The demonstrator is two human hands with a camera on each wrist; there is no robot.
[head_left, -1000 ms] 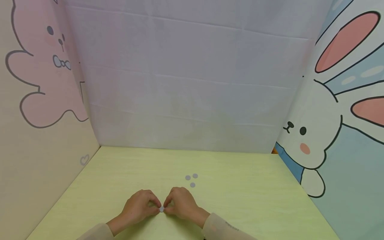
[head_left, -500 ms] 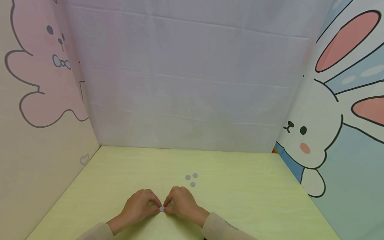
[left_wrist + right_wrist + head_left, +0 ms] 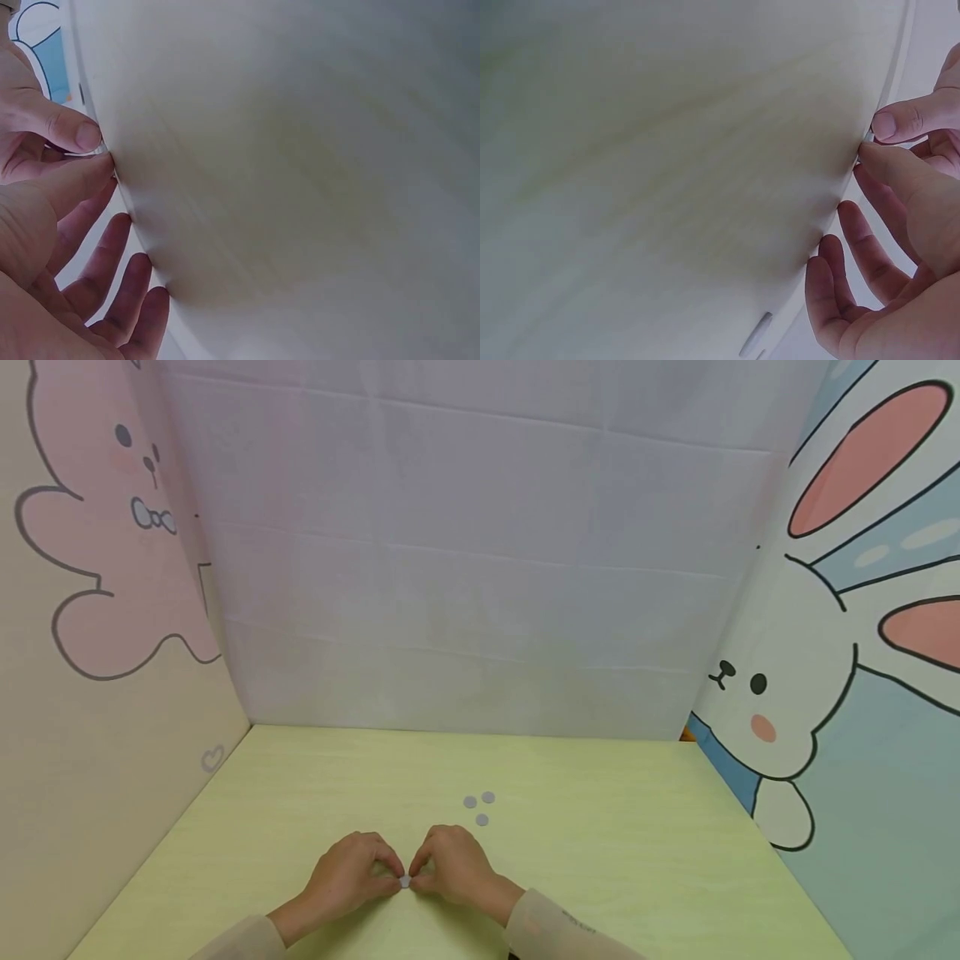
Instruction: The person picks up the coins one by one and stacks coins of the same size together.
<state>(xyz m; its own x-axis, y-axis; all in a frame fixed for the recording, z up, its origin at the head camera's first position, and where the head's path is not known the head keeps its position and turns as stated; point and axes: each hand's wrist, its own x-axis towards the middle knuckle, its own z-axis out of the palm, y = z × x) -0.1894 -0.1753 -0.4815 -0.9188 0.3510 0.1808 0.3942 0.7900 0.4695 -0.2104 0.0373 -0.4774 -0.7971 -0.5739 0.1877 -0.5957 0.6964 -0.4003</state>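
Observation:
A small round grey disc [image 3: 405, 882] is at the front of the table, between the fingertips of both hands. My left hand [image 3: 348, 877] pinches its left edge with thumb and index finger. From the other side, my right hand [image 3: 453, 867] pinches the right edge the same way. Fingertips cover much of the disc, and whether it is a coin or a plain token cannot be told. In the left wrist view, the remaining fingers [image 3: 146, 319] of the left hand rest spread with their tips on the table; the right wrist view has the right hand [image 3: 900, 247] posed alike.
Three similar grey discs lie behind the hands: one at left [image 3: 470, 802], one at right [image 3: 488, 797] and one nearer [image 3: 482, 820]. The pale yellow-green table [image 3: 637, 860] meets a white cloth backdrop [image 3: 465, 568] and printed side panels with a rabbit [image 3: 795, 693].
Both hands stay at the disc with almost no motion. The three discs behind lie as before; only the head view shifts very slightly.

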